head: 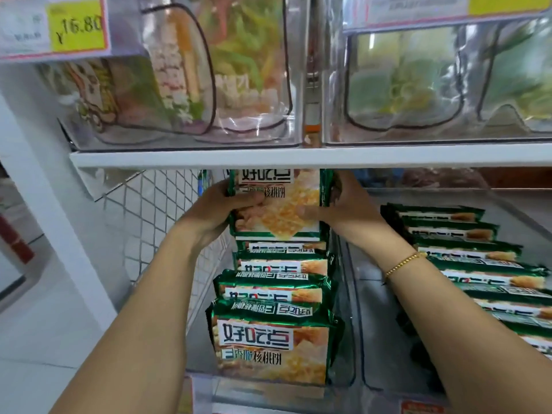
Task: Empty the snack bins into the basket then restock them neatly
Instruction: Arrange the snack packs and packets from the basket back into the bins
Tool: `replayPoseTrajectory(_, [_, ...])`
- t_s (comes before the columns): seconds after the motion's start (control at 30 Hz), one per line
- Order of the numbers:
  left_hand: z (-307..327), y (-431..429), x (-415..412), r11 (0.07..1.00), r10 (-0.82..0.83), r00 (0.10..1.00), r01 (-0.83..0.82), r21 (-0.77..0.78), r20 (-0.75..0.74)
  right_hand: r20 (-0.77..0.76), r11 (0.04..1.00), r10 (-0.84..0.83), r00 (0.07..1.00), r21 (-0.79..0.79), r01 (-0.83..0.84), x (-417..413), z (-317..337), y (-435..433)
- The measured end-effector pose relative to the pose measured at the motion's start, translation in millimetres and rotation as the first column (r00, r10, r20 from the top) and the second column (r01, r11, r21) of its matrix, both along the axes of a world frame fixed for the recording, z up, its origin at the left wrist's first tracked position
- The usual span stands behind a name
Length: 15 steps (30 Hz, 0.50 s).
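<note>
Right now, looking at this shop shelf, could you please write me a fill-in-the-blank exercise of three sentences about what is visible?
1. The thin gold bracelet is on the ___ wrist.
2. The yellow price label reads ___.
3. The left hand and the right hand together grip one upright ___ foil biscuit packet.
Missing words: right; 16.80; green.

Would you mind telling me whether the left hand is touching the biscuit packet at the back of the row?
Touching. The head view shows the left hand gripping the biscuit packet, thumb lying across its front.
</note>
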<state>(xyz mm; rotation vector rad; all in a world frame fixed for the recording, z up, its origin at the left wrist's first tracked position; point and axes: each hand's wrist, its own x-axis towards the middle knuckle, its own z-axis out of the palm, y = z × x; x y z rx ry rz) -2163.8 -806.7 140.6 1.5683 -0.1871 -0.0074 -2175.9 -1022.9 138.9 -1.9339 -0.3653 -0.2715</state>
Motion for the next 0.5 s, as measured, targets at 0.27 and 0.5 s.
replayPoseTrajectory(0.27, [-7, -8, 0, 0.983, 0.173, 0.964, -0.182, 0.025, 0.204, 0.149, 0.988, -0.146, 0.978, -0.03, 0.152, 5, -4, 2])
replayPoseTrajectory(0.5, [-2, 3, -13, 0.926, 0.064, 0.985, -0.118, 0.358, 0.16, 0.131, 0.993, -0.119, 0.984, 0.015, 0.118, -3, -5, -1])
